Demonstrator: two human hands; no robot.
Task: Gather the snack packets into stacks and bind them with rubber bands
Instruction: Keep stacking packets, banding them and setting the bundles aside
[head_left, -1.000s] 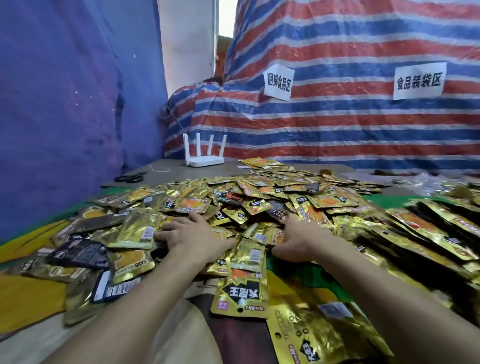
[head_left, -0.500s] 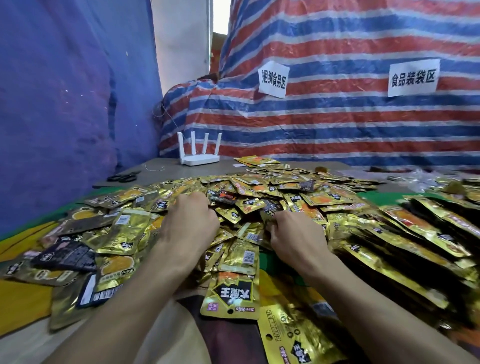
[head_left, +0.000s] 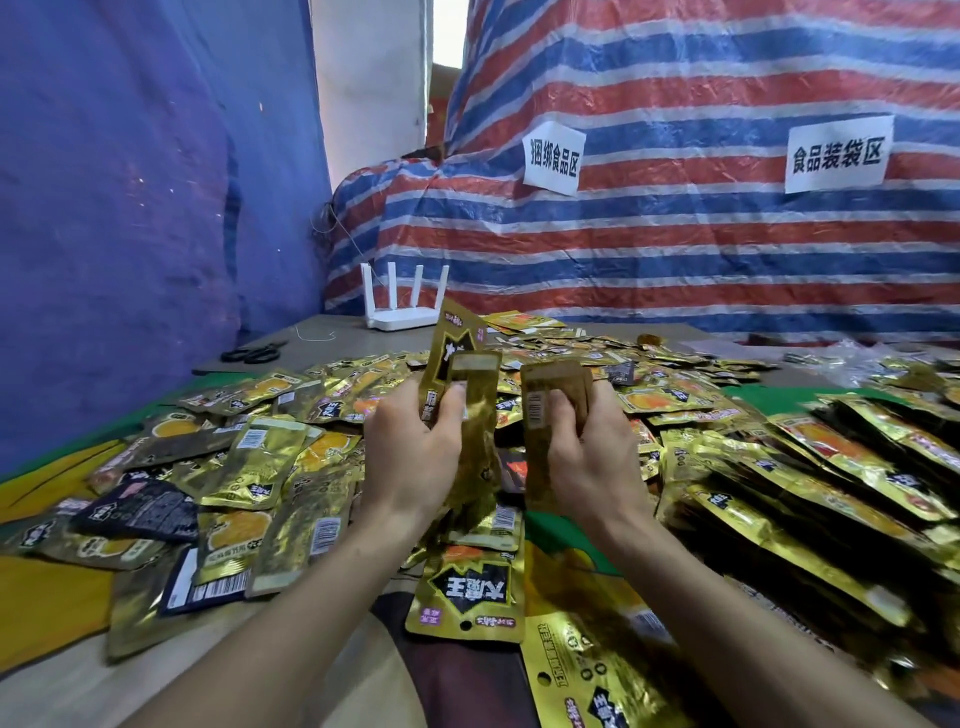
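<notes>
A wide heap of gold and black snack packets (head_left: 270, 457) covers the table in front of me. My left hand (head_left: 410, 452) grips a few gold packets (head_left: 462, 364) upright above the heap, one printed front sticking up behind the others. My right hand (head_left: 587, 447) grips another small bunch of gold packets (head_left: 550, 384) beside it, barcode side toward me. The two bunches stand close together without clearly touching. No rubber band is visible.
Rows of overlapped packets (head_left: 831, 478) lie along the right side. A white router (head_left: 402, 312) and black scissors (head_left: 254, 353) sit at the far left of the table (head_left: 332, 338). Striped tarp with two paper signs hangs behind; a blue sheet is on the left.
Both hands rose out of the heap, each now holding a bunch of packets upright; earlier they pressed down among the loose packets.
</notes>
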